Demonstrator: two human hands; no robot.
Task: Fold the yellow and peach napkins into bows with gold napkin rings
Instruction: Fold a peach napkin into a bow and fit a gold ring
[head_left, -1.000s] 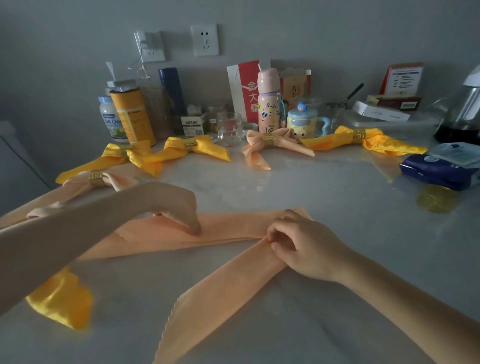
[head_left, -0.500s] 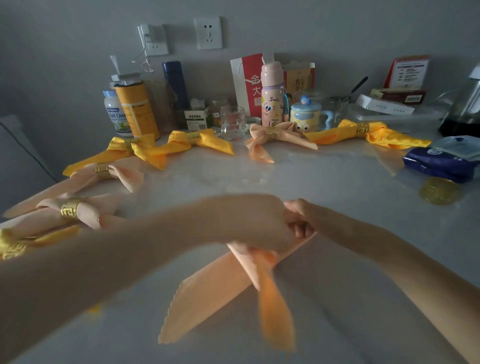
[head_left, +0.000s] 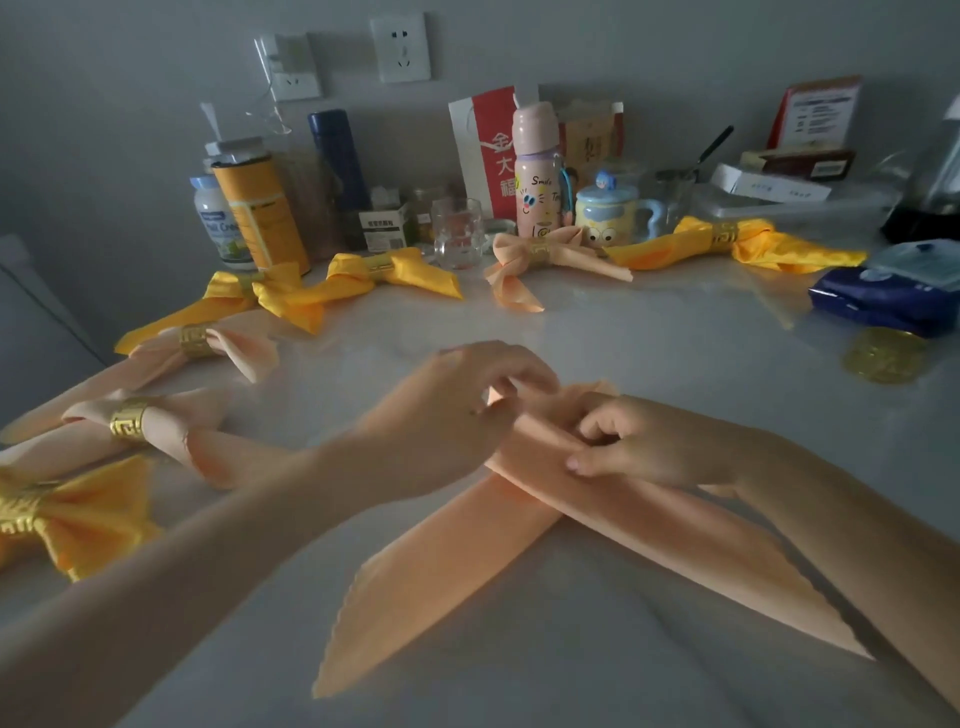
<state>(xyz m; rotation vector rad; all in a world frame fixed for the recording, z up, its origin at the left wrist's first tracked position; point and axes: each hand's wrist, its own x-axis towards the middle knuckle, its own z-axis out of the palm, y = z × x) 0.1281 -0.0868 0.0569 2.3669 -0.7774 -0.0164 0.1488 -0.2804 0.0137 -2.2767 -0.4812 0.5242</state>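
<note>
The left hand (head_left: 457, 415) and right hand (head_left: 660, 447) are pinching the peach napkin (head_left: 691, 535) side by side at its crossing, its two long tails fanning back toward the person.

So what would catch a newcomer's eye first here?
Front and centre, the left hand and right hand grip a long peach napkin where its two tails cross, the tails splaying toward the camera. Behind and to the left, finished yellow bows and peach bows, each cinched by a gold ring, curve along the pale table.
</note>
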